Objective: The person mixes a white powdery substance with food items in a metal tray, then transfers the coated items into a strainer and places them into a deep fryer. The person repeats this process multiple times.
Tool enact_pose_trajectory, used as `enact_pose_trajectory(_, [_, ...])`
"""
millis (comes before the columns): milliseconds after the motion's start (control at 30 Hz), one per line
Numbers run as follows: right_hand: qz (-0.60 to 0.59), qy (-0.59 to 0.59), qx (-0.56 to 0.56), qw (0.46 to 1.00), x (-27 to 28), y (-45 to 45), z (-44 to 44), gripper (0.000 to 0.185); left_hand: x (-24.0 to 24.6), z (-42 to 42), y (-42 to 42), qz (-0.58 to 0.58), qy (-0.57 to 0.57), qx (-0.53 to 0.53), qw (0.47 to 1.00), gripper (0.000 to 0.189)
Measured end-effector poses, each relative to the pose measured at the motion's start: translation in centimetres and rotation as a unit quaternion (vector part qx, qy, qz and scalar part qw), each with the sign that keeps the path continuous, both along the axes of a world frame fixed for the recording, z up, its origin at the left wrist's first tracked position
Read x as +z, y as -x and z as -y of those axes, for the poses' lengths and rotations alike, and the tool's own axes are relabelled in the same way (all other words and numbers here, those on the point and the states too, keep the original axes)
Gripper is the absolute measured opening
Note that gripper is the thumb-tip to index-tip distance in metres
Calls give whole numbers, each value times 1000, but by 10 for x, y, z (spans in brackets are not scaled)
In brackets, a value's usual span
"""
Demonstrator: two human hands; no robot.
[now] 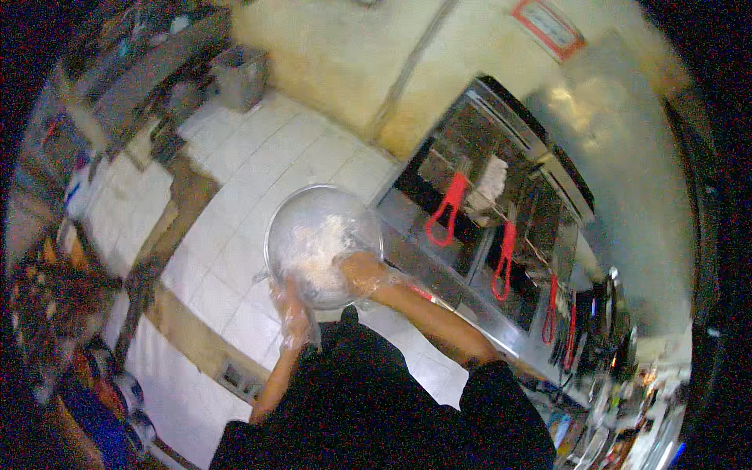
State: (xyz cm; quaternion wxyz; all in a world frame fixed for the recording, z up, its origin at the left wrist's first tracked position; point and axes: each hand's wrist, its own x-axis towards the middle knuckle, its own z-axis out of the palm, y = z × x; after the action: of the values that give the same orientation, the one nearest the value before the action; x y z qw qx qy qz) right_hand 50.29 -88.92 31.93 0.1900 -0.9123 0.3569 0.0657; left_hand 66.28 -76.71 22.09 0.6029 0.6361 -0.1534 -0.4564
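A round metal bowl [298, 214] is in front of my body, with loose white powder, perhaps flour, and pale pieces [323, 244] inside it. My left hand [294, 314], in a clear plastic glove, grips the bowl's rim at its lower left. My right hand [359, 271], also in thin clear plastic, reaches over the right side and into the bowl. Its fingers are down among the coated contents, so blur and powder hide whether they hold anything.
To the right stands a metal deep fryer [435, 258] with red-handled wire baskets [452, 205]; a pale item lies in one. White tiles [241, 170] spread out below the bowl. A grey bin [241, 76] stands at the upper left, and a red-framed sign [549, 29] hangs on the wall.
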Motion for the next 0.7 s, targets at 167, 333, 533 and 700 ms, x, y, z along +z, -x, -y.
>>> enact_pose_trajectory(167, [340, -39, -84, 936, 154, 57, 5, 32, -17, -35, -12, 220, 85, -74, 969, 70])
enact_pose_trajectory(333, [352, 315, -398, 787, 285, 194, 61, 33, 22, -32, -16, 170, 88, -100, 976, 73])
enact_pose_trajectory(533, [126, 337, -509, 782, 228, 308, 153, 48, 66, -20, -14, -52, 31, -69, 996, 76])
enact_pose_trajectory(700, [143, 370, -560, 727, 226, 330, 55, 43, 44, -8, -17, -48, 79, -135, 986, 73])
